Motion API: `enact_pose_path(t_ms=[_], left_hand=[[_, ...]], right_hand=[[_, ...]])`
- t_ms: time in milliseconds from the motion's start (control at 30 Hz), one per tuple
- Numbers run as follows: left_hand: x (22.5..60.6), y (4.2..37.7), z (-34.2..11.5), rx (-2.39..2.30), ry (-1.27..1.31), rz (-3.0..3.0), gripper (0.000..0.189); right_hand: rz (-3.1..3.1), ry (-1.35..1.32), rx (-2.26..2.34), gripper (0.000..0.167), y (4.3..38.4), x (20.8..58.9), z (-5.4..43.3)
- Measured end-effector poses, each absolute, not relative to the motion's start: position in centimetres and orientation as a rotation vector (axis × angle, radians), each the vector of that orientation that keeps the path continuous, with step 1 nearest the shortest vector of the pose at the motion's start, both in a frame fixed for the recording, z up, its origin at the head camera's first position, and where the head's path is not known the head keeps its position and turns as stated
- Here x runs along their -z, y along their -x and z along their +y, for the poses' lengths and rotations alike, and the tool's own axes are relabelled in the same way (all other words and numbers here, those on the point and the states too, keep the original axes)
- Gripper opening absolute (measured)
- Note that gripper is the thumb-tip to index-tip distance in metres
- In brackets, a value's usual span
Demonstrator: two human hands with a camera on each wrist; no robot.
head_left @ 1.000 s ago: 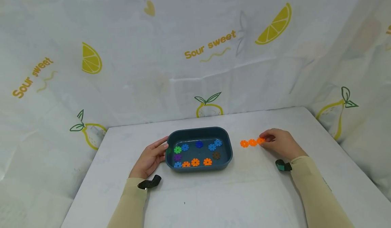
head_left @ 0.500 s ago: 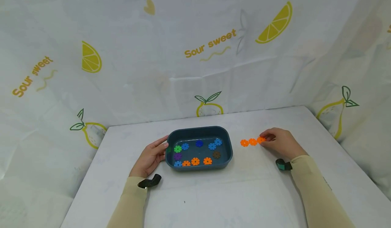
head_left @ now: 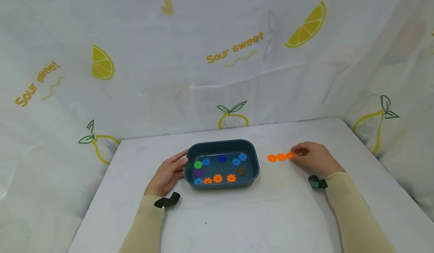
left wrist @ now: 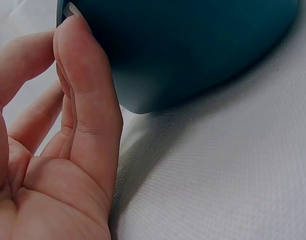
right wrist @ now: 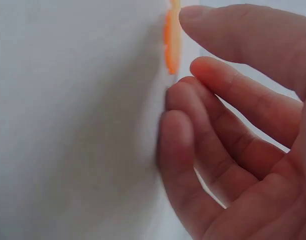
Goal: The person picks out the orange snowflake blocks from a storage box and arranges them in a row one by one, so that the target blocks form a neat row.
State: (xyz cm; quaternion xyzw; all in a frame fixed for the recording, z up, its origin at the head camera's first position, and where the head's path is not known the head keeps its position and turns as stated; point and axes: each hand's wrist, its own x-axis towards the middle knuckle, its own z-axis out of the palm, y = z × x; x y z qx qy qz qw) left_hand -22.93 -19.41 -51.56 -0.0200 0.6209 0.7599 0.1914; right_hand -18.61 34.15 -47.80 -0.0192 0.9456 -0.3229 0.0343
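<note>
Counter (head_left: pixel 237 223), one blue-grey tray (head_left: pixel 225 187), left hand (head_left: pixel 167 176) gripping its rim, right hand (head_left: pixel 315 158), fingers loosely bent, parted, gripping nothing, tips at the end of one three-disc orange row (head_left: pixel 281 157), tray holding three orange discs (head_left: pixel 218 178), four light-blue discs (head_left: pixel 206 162), one navy disc (head_left: pixel 222 158), one green disc (head_left: pixel 198 164), one purple disc (head_left: pixel 198 173), one brown disc (head_left: pixel 241 171).

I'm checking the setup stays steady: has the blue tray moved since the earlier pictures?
No. Judged against the printed lemon on the backdrop behind it, the blue tray keeps the same place; both shift slightly together in view.
</note>
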Motion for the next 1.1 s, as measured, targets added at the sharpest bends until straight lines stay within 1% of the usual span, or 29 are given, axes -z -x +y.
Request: enact_pose_path(t_ms=[133, 233, 400, 533, 633, 833, 967, 1100], left_hand=[[51.7, 22.7, -19.0, -2.135, 0.058, 1.732, 0.054], [51.7, 22.6, -18.4, -2.131, 0.039, 1.732, 0.056], [51.7, 22.7, -17.6, -2.149, 0.027, 1.758, 0.055], [51.9, 22.5, -16.6, -2.142, 0.021, 1.779, 0.053], [52.2, 22.4, -15.7, -2.128, 0.016, 1.796, 0.053], [52.3, 22.4, -13.8, -2.084, -0.039, 1.785, 0.056], [52.2, 22.5, -12.9, -2.088, -0.085, 1.743, 0.055], [52.2, 22.6, -12.2, -2.091, -0.108, 1.724, 0.054]], right_hand=[[2.896, 0.116, 1.01, 0.04, 18.7, 46.9, 34.2], [2.866, 0.226, 1.019, 0.041, 19.5, 45.3, 32.8], [2.769, 0.502, 1.051, 0.037, 22.4, 41.8, 28.0], [2.603, 0.71, 1.066, 0.032, 24.6, 40.4, 23.6], [2.475, 0.843, 0.995, 0.031, 25.4, 40.5, 20.6], [2.337, 0.995, 0.746, 0.031, 25.1, 42.4, 16.2], [2.31, 1.082, 0.615, 0.03, 24.6, 43.2, 14.5], [2.289, 1.084, 0.565, 0.028, 24.1, 43.8, 13.7]])
